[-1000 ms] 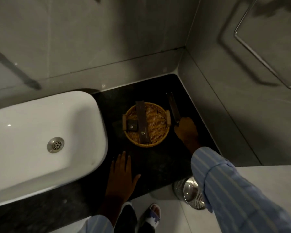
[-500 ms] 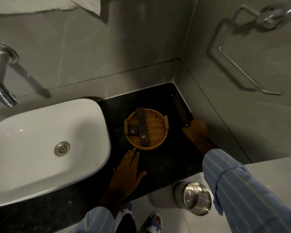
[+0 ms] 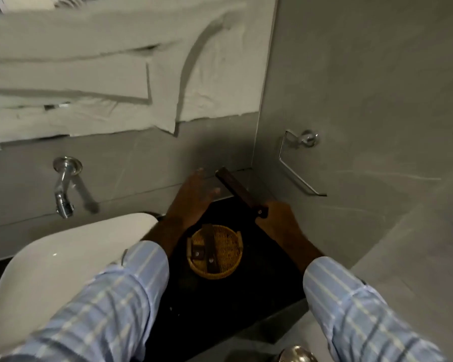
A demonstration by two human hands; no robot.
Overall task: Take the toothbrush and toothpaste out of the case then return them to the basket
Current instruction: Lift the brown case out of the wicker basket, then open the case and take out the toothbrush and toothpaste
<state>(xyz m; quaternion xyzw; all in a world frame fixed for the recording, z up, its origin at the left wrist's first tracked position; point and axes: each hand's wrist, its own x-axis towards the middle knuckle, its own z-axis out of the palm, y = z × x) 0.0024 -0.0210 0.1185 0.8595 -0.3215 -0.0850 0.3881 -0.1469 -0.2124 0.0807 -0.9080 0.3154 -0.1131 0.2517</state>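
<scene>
Barely begun: your right hand (image 3: 277, 220) was clamped on the closed dark case (image 3: 239, 192), lifted above the basket (image 3: 228, 270); your left hand (image 3: 194, 194) reached toward it, fingers spread. Toothbrush and toothpaste weren't visible, presumably inside.

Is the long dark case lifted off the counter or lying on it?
Lifted: the right hand grips one end of the case, which angles upward.

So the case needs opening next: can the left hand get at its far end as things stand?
Probably yes. The left hand is open and raised beside the case, which the right hand grips at its near end; nothing lies between them.
</scene>
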